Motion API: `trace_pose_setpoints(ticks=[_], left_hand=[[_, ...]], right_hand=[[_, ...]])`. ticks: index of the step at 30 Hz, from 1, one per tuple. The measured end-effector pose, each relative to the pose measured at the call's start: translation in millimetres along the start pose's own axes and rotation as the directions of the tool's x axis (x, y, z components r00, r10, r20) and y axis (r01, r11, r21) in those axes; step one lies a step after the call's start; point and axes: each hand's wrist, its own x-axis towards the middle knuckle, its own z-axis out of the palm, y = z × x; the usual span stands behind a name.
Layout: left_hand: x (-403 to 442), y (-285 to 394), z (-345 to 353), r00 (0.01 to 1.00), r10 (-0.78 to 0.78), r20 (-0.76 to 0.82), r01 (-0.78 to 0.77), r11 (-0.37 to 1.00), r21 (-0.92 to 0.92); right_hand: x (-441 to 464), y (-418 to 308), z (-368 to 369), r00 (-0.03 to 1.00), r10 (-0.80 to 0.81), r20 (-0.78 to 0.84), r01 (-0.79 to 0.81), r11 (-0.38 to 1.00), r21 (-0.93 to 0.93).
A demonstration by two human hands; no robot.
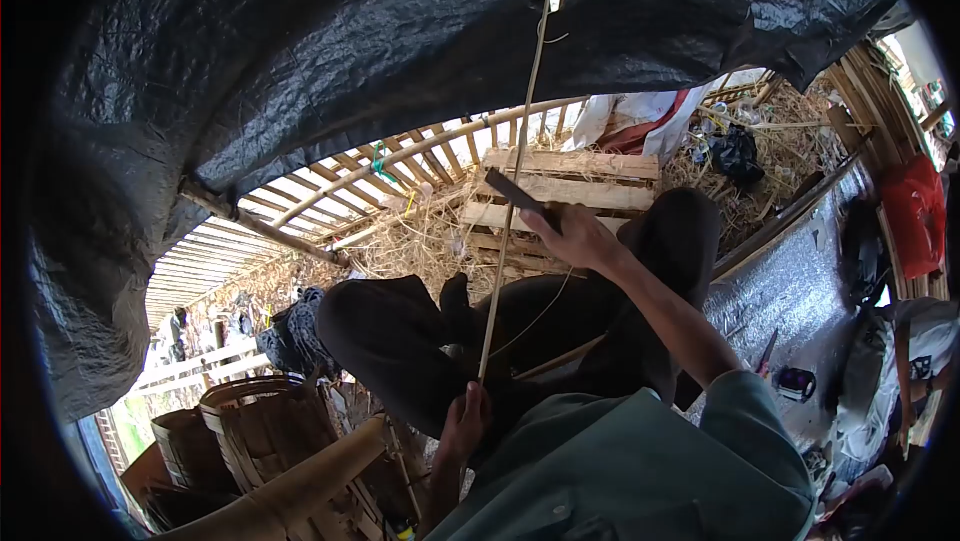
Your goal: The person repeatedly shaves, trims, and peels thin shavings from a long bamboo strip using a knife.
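Note:
My left hand (464, 425) is closed around the lower end of a long, thin bamboo strip (499, 286). The strip rises from there, slanting up past my knees to the dark sheet overhead. In my right hand (580, 239) is a knife with a broad, dark blade (512, 190), its handle hidden by my fingers. The blade points up and left and crosses the strip; whether they touch, I cannot tell. A thin curled sliver (540, 317) hangs below my right hand, over my dark trousers (392, 339).
A black plastic sheet (400, 31) hangs low in front. Beyond my knees lie wooden planks (570, 191) and straw, with a bamboo slat fence (420, 159) behind. Woven baskets (262, 421) and a thick bamboo pole (300, 486) are at lower left. On the right is a shiny silvery surface (770, 306).

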Motion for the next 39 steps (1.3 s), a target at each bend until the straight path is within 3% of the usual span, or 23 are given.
trace_pose_setpoints(ticks=[1, 2, 3, 5, 6, 9, 11, 13, 15, 17, 19, 20, 22, 24, 25, 26, 27, 28, 29, 31, 34, 37, 39], left_hand=[[2.4, -9.2, -6.1, 0.996, 0.088, -0.009, -0.086, 0.991, 0.107], [9.0, -28.6, -8.2, 0.985, 0.175, -0.007, -0.170, 0.966, 0.195], [12.8, -42.8, -4.5, 0.967, 0.255, 0.000, -0.246, 0.932, 0.267], [0.8, -16.9, 7.6, 0.959, 0.276, -0.066, -0.223, 0.878, 0.424], [-2.7, -9.7, 8.8, 0.971, 0.222, -0.090, -0.168, 0.898, 0.407], [-2.4, -5.0, 22.6, 0.976, 0.172, -0.136, -0.095, 0.892, 0.443], [-5.2, -0.7, 20.0, 0.968, 0.195, -0.159, -0.094, 0.867, 0.490], [-6.5, 2.0, 24.7, 0.963, 0.224, -0.153, -0.116, 0.850, 0.513], [-5.3, -0.4, 28.0, 0.941, 0.299, -0.161, -0.177, 0.836, 0.519], [0.4, -14.1, 26.2, 0.912, 0.377, -0.163, -0.235, 0.804, 0.546], [0.3, -19.6, 27.7, 0.873, 0.457, -0.172, -0.248, 0.719, 0.649], [-0.4, -22.6, 29.5, 0.850, 0.497, -0.175, -0.259, 0.685, 0.681], [2.0, -31.4, 38.0, 0.781, 0.593, -0.196, -0.262, 0.595, 0.760], [2.9, -40.7, 42.8, 0.686, 0.694, -0.218, -0.210, 0.476, 0.854], [1.9, -37.1, 44.6, 0.756, 0.610, -0.237, -0.162, 0.525, 0.836], [0.1, -29.9, 45.6, 0.819, 0.516, -0.252, -0.104, 0.565, 0.818], [-2.3, -25.9, 46.6, 0.868, 0.419, -0.264, -0.045, 0.598, 0.800], [-3.8, -25.5, 48.1, 0.877, 0.400, -0.268, -0.038, 0.611, 0.791], [-2.8, -24.4, 49.3, 0.881, 0.389, -0.270, -0.035, 0.622, 0.782], [-1.9, -19.4, 47.8, 0.881, 0.390, -0.269, -0.036, 0.622, 0.782], [1.5, -15.3, 51.9, 0.870, 0.420, -0.258, -0.110, 0.677, 0.728], [1.7, -16.9, 41.0, 0.868, 0.442, -0.227, -0.242, 0.775, 0.584], [5.7, -14.2, 37.0, 0.863, 0.469, -0.188, -0.306, 0.781, 0.544]], right_hand=[[-17.4, -6.4, 1.6, 0.990, -0.020, 0.142, 0.015, 0.999, 0.041], [-30.3, 4.6, 23.5, 0.965, -0.261, 0.036, 0.262, 0.965, -0.019], [-37.6, 16.1, 41.7, 0.871, -0.491, -0.034, 0.485, 0.868, -0.105], [-51.7, -12.9, 26.2, 0.908, -0.194, 0.371, 0.305, 0.913, -0.269], [-47.9, -4.8, 31.1, 0.906, -0.203, 0.372, 0.298, 0.929, -0.219], [-23.8, -20.6, 7.4, 0.876, -0.231, 0.424, 0.414, 0.812, -0.411], [17.0, -4.2, -6.7, 0.944, -0.123, 0.305, 0.236, 0.901, -0.365], [72.3, 1.9, -47.4, 0.971, 0.133, 0.199, -0.075, 0.959, -0.274], [115.8, 31.7, -73.9, 0.998, 0.069, 0.012, -0.060, 0.932, -0.359], [117.8, 30.2, -81.3, 1.000, 0.005, 0.017, 0.002, 0.931, -0.365], [103.7, 27.5, -73.6, 0.969, 0.130, 0.209, -0.045, 0.927, -0.372], [81.1, 10.3, -69.9, 0.929, 0.056, 0.366, 0.088, 0.927, -0.365], [57.6, 15.9, -55.0, 0.854, -0.199, 0.480, 0.401, 0.840, -0.365], [65.9, 21.0, -60.8, 0.833, -0.291, 0.470, 0.509, 0.736, -0.447], [82.4, 29.0, -65.4, 0.826, -0.342, 0.449, 0.550, 0.665, -0.505], [98.0, 26.3, -73.5, 0.925, -0.245, 0.289, 0.371, 0.740, -0.561], [133.8, 40.5, -81.1, 0.992, 0.012, 0.128, 0.057, 0.855, -0.516], [147.3, 30.2, -101.5, 0.977, 0.212, -0.002, -0.202, 0.932, -0.299], [174.5, 51.8, -110.8, 0.966, 0.247, -0.077, -0.258, 0.942, -0.213], [188.8, 70.1, -107.4, 0.940, -0.111, -0.322, -0.033, 0.911, -0.411], [167.2, 70.1, -91.7, 0.981, 0.168, -0.094, -0.160, 0.983, 0.090], [143.8, 57.5, -77.8, 0.981, 0.190, 0.030, -0.192, 0.975, 0.110], [132.3, 44.3, -74.6, 0.987, 0.133, 0.093, -0.121, 0.985, -0.123]])
